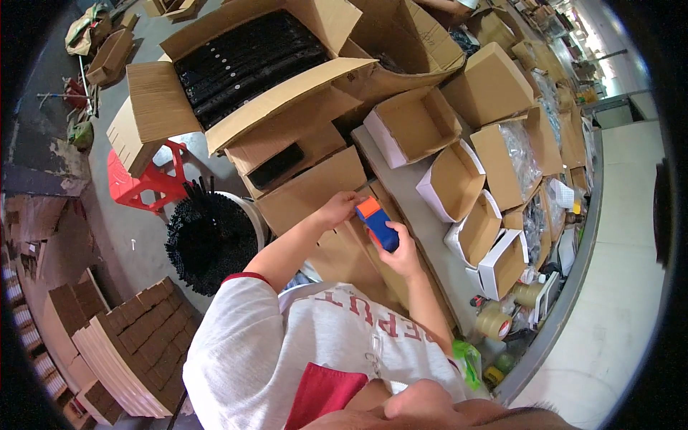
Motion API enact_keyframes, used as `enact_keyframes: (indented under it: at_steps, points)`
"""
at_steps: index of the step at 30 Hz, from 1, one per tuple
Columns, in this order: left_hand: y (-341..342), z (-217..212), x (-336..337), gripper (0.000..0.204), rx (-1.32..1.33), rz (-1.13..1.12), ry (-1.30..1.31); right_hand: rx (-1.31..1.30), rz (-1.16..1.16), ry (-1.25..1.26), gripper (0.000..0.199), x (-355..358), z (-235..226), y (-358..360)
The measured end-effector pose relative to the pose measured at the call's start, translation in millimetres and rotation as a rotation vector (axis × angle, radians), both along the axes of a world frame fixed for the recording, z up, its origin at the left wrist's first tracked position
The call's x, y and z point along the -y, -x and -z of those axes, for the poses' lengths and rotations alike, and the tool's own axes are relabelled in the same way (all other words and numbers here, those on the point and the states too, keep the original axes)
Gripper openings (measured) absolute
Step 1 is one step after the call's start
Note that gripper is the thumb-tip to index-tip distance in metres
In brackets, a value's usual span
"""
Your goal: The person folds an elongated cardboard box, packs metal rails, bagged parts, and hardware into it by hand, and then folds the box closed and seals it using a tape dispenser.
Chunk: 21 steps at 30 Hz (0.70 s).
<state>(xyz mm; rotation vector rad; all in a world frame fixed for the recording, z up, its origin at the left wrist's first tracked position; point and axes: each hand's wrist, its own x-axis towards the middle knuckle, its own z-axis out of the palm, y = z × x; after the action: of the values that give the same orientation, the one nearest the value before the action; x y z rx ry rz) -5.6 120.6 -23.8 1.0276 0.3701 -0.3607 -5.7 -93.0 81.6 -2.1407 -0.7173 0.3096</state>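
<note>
In front of my chest, my right hand (402, 252) grips a small blue and orange box (381, 228) by its blue lower end. My left hand (340, 210) is at the box's orange upper end, its fingers pinched together against the corner. Whatever lies between those fingertips is too small to make out. Brown cardboard flaps (315, 188) spread beneath and beyond both hands. On the cardboard, to the far left of the hands, is a flat black rectangular item (276, 166).
A large open carton (301, 79) holds rows of black-wrapped items. Open white trays (448, 180) line the right side, near tape rolls (494, 319). A round bin of black bristly rods (204, 240) and a red stool (140, 179) stand left. Stacked brown blocks (147, 330) sit lower left.
</note>
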Motion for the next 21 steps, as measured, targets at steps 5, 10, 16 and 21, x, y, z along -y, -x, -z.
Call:
enact_keyframes:
  at_steps: [5, 10, 16, 21]
  points:
    - [-11, 37, 8, 0.021, 0.218, -0.050, -0.392, -0.076, -0.026, 0.071, 0.053, 37, -32, 3]
    - [-16, 50, 11, 0.024, 0.340, -0.050, -1.015, -0.066, -0.018, 0.165, 0.053, 26, -33, -1]
    - [-2, 65, 22, 0.025, 0.307, -0.079, -1.231, -0.022, -0.057, 0.406, 0.053, 23, -21, -5]
    - [-10, 13, 30, 0.038, 0.274, 0.109, -1.157, -0.060, -0.022, 0.565, 0.055, 17, -30, -17]
